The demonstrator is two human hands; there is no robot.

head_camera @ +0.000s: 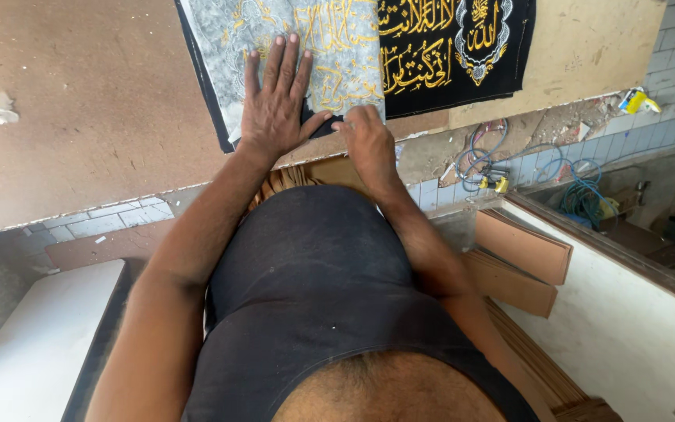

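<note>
Here the left hand (275, 101) lies flat, palm down, fingers spread and stretched out, pressing on a grey translucent sheet with gold script showing through it (306, 47); it grips nothing, only bears down on the sheet near its lower edge. Just beside it, the right hand (367, 134) is curled, its fingertips pinched on the lower right corner of that same grey sheet, right at the table's edge. The sheet covers the left part of a black cloth embroidered with gold calligraphy and a pointed medallion (451, 47), which lies uncovered to the right. Both rest on a wide brown board worktop, scuffed and pitted (95, 109), close to the near edge of it. A small white scrap (4, 109) sits on the board well apart to the left. Beyond the right end of the board, a ledge holds coiled blue cable (583, 191) and yellow-tipped clips (495, 182). Lower right, flat brown cardboard pieces (521, 262) lean against a white wall, and a pale slab (33, 352) stands at lower left
</note>
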